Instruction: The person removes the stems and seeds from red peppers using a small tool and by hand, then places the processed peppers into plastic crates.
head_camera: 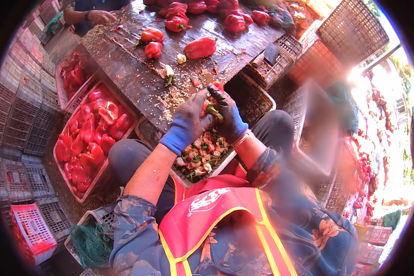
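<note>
Between my two gloved hands is a red bell pepper with a green stem [214,112], held over the near corner of the table and largely hidden by fingers. My left hand [192,115], in a blue glove with a dark, soiled palm, grips it from the left. My right hand [229,115], gloved the same way, closes on it from the right. No tool can be made out. Directly below, between my knees, a plastic crate [223,163] holds cores, seeds and green stems. Pale seeds [172,100] and a cut core with a green stem [168,72] lie on the tabletop.
Whole red peppers [200,47] lie on the dark wet table [124,69]. At left stands a crate [60,162] of opened peppers. Stacked crates [17,103] line the far left. A person's hand [101,17] rests by the table's far left edge. Glare blurs the right side.
</note>
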The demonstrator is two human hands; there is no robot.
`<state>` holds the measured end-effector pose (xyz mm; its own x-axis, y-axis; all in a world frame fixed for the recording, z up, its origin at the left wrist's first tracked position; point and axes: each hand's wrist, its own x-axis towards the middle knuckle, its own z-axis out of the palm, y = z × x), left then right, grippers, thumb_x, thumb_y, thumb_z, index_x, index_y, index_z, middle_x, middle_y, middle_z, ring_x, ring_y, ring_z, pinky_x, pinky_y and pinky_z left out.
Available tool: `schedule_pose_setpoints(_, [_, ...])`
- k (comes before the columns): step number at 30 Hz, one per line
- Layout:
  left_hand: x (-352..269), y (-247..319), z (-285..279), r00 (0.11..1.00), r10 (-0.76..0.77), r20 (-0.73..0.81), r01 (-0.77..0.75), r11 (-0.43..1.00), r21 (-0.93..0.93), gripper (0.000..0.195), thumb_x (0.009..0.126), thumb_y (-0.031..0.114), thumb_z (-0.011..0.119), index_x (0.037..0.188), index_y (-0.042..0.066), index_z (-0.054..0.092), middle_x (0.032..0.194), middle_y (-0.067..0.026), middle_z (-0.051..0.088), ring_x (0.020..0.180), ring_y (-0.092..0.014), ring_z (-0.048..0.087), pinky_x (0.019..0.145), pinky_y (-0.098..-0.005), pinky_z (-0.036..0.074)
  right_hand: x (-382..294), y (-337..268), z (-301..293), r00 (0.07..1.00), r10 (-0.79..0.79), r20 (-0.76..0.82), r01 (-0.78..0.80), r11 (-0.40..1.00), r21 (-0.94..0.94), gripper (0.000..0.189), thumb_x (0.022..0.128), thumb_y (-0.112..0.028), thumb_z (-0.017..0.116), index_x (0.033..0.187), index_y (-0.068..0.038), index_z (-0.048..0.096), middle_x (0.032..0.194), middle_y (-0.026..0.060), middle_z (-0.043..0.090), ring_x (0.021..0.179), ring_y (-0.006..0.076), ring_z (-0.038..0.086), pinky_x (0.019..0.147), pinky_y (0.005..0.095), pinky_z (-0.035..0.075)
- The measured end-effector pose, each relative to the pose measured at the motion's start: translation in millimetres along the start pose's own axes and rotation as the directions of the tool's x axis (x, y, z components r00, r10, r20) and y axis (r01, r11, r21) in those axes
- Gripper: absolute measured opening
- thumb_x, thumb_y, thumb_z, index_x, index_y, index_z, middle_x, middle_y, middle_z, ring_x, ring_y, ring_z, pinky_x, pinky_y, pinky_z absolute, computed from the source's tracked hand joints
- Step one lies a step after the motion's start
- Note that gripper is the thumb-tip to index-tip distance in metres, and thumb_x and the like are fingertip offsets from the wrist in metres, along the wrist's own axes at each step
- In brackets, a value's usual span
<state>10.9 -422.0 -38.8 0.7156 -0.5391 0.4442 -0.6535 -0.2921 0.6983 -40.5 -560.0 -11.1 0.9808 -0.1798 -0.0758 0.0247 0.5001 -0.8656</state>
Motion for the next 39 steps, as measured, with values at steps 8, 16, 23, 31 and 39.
schedule_pose_setpoints(8, [11, -8, 18, 0.932, -0.319, -0.17, 0.139, 0.751, -0.646, 0.035, 0.105, 0.037, 0.059, 0.115, 0.003, 0.065, 0.098, -0.0024, 0.071, 0.086, -0.013, 0.067, 0.078, -0.0288, 0.056, 0, 37, 1, 0.989, -0.048, -0.14, 0.078, 0.972, 0.221, 0.033, 0.097, -0.02, 0.072, 0.125, -0.007, 0.062, 0.115, 0.0016, 0.068, 0.102, 0.0121, 0.065, 0.086, 0.0301, 0.055])
schedule_pose_setpoints(16, [24, -10, -4, 0.841, -0.52, 0.151, 0.377, 0.362, -0.853, 0.027, 0.104, 0.028, 0.059, 0.113, 0.004, 0.063, 0.097, -0.0054, 0.067, 0.083, -0.017, 0.069, 0.074, -0.0327, 0.062, 3, -4, -65, 0.95, -0.174, -0.26, 0.231, 0.951, 0.208, 0.036, 0.095, -0.007, 0.071, 0.128, -0.004, 0.059, 0.122, 0.0077, 0.066, 0.106, 0.0195, 0.067, 0.091, 0.0345, 0.057])
schedule_pose_setpoints(23, [-2, 4, -7, 0.854, -0.106, 0.51, 0.494, 0.476, -0.728, 0.071, 0.098, 0.035, 0.071, 0.155, 0.008, 0.039, 0.141, -0.0062, 0.059, 0.124, -0.015, 0.059, 0.102, -0.0323, 0.049, -6, -7, -78, 0.591, -0.689, 0.42, 0.562, -0.022, -0.827, 0.08, 0.082, -0.009, 0.076, 0.154, -0.004, 0.041, 0.145, 0.0235, 0.053, 0.138, 0.039, 0.048, 0.118, 0.0481, 0.035])
schedule_pose_setpoints(31, [-17, 57, -10, 0.97, -0.225, 0.088, 0.042, -0.201, -0.979, 0.067, 0.092, 0.02, 0.077, 0.149, 0.009, 0.044, 0.136, -0.008, 0.061, 0.124, -0.018, 0.06, 0.105, -0.0367, 0.05, 5, 15, -34, 0.865, -0.5, 0.047, 0.495, 0.835, -0.239, 0.025, 0.1, -0.007, 0.064, 0.123, 0.002, 0.062, 0.115, 0.0099, 0.072, 0.106, 0.0179, 0.068, 0.099, 0.0341, 0.053])
schedule_pose_setpoints(39, [-43, 8, -123, 0.774, -0.597, -0.213, -0.319, -0.077, -0.945, 0.046, 0.091, 0.021, 0.076, 0.132, 0.01, 0.058, 0.122, -0.0091, 0.067, 0.11, -0.025, 0.069, 0.082, -0.0406, 0.063, -5, -11, 114, 0.911, -0.042, 0.41, 0.189, 0.927, -0.325, 0.052, 0.105, -0.023, 0.056, 0.153, -0.007, 0.041, 0.141, 0.0112, 0.057, 0.11, 0.0184, 0.066, 0.088, 0.0331, 0.055])
